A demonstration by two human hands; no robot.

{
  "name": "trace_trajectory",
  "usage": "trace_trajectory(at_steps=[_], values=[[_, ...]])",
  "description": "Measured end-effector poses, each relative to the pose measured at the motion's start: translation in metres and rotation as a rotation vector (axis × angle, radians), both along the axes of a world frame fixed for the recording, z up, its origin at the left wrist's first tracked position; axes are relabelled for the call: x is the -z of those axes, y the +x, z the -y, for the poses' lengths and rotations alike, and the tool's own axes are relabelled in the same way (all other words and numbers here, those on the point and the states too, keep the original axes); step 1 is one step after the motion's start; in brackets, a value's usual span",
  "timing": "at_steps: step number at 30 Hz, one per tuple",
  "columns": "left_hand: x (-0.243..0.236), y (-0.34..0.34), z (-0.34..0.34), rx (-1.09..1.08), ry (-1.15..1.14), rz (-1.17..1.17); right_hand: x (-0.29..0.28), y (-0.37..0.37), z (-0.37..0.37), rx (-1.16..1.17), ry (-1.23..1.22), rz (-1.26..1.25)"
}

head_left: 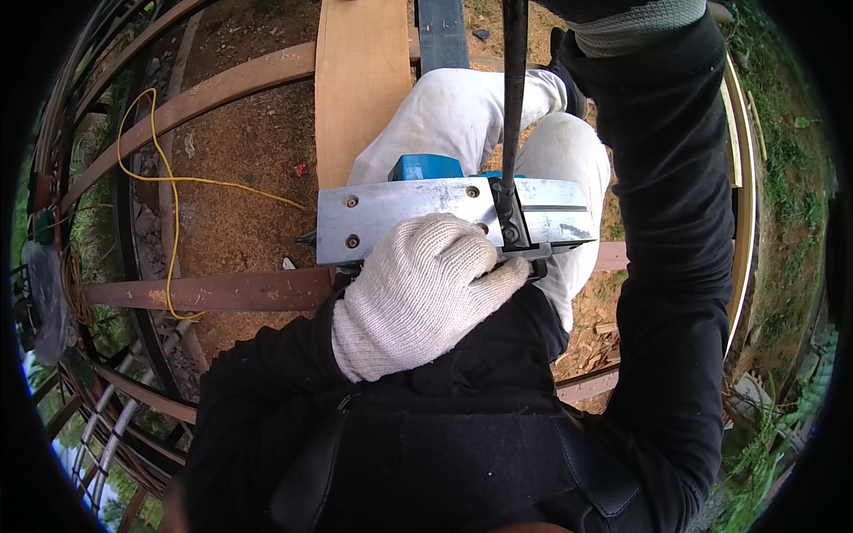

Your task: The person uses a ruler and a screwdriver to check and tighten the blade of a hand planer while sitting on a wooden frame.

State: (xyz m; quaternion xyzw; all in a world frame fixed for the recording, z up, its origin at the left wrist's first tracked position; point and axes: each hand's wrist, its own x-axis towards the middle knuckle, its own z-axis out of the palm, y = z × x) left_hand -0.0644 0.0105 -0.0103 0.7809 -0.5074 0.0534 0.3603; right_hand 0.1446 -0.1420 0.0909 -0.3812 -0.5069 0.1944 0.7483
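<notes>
An electric planer (409, 213) lies across my lap with its flat silver sole facing up and part of its blue body showing behind. My left hand (426, 289), in a white knitted glove, grips the planer's near edge, fingers curled over the sole and thumb by the cutter slot. A long dark metal rod (514, 98), apparently a wrench, stands nearly upright with its lower end on a bolt in that slot. At the top edge is my right hand (635, 27), gloved and beside the rod's upper part. Its fingers are out of view, so its hold is hidden.
A light wooden plank (360, 89) and a dark board (442, 35) run away ahead of me. Reddish beams (213, 291) cross at the left over ground strewn with shavings. A yellow cord (173, 204) loops there. My white-trousered legs (444, 115) lie beneath the planer.
</notes>
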Motion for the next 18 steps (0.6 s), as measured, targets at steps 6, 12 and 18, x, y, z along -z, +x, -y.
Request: trace_trajectory(at_steps=[6,12,18], values=[[-0.0031,-0.0013,-0.0016,0.0,0.0,-0.012,-0.0021,0.0012,-0.005,-0.06,0.022,-0.016],[0.002,0.0007,0.0014,-0.001,-0.029,0.011,0.0011,0.0026,-0.002,-0.093,0.062,-0.023],[-0.0012,-0.0022,-0.0006,-0.026,0.007,0.015,-0.0008,0.003,-0.0047,-0.139,0.094,-0.025]])
